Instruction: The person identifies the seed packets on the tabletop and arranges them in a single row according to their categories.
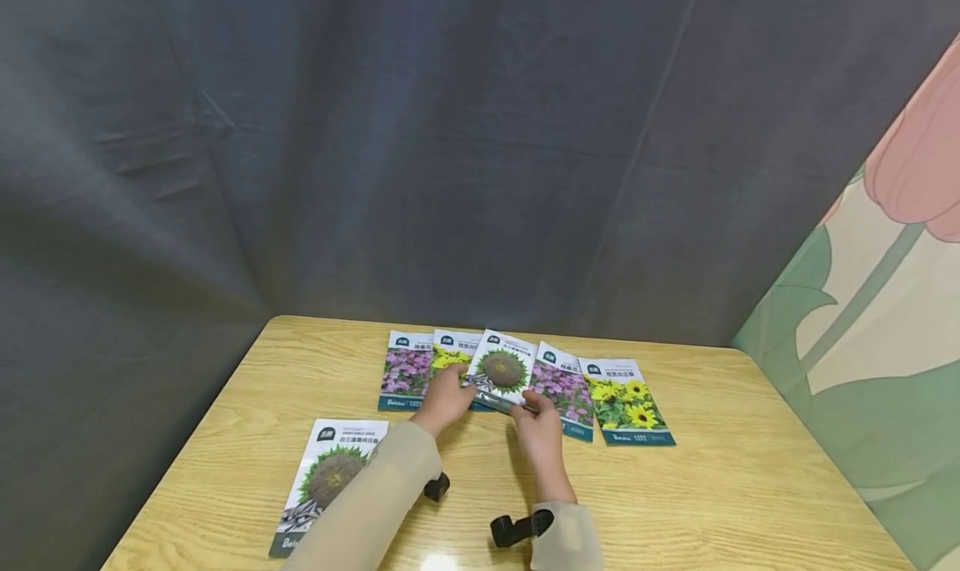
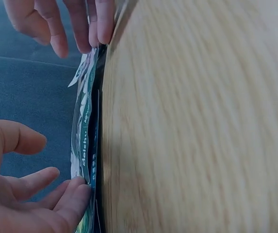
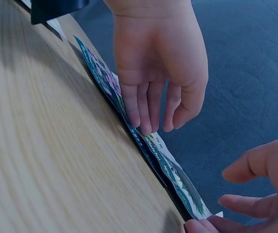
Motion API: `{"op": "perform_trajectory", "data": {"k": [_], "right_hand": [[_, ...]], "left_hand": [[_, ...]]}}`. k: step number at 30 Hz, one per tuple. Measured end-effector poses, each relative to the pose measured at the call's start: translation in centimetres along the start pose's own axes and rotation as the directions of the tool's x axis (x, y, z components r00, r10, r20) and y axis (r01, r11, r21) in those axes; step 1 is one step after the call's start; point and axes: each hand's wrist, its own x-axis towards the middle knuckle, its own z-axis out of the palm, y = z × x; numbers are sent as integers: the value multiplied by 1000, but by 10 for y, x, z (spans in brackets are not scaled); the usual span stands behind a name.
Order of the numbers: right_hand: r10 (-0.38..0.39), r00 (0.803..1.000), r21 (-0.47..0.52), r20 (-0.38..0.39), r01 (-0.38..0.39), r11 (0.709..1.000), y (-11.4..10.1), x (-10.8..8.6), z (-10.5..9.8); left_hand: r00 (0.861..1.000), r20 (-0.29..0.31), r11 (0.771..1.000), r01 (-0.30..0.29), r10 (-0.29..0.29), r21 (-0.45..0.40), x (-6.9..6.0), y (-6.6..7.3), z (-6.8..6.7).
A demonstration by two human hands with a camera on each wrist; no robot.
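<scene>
A white seed packet [image 1: 501, 369] with a sunflower head picture lies mid-row, overlapping neighbouring packets. Its dark lower edge looks slightly raised in the head view. My left hand [image 1: 446, 400] touches its lower left side with the fingertips, the thumb apart from the fingers in the left wrist view. At the lower right corner is my right hand [image 1: 538, 429], its fairly straight fingers [image 3: 142, 109] touching the packet edge. Left of the middle packet lie a purple-flower packet [image 1: 405, 373] and a yellow-flower packet [image 1: 452, 350]; on the right, another purple-flower packet [image 1: 564, 388] and yellow-flower packet [image 1: 628, 400].
A separate sunflower seed packet [image 1: 330, 475] lies at the front left, partly hidden by my left sleeve [image 1: 375, 496]. Wrist straps with black camera mounts [image 1: 517, 529] sit near the tabletop. A dark grey curtain [image 1: 480, 154] hangs behind the wooden table [image 1: 720, 488].
</scene>
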Motion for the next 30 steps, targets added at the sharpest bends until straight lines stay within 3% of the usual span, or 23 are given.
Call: {"op": "perform_trajectory", "data": {"k": [9,16,21,26,30], "right_hand": [[0,1000,44,-19,1,999,1,-1,0],[47,999,119,-19,-44,992,6,-1,-1],[32,998,124,-49,-26,992,12,3,1],[0,997,122,-81,10,993,16,4,3],[16,997,165,-78,-3,986,18,5,3]], "left_hand": [[999,25,995,32,-29,-99,1,0,-2],[999,27,995,28,-26,-92,3,-3,-2],[1000,-5,995,30,-31,-97,5,-3,-2],[998,12,987,65,-64,-145,6,-1,-3],[998,13,989,60,-58,-133,4,0,-3]]}}
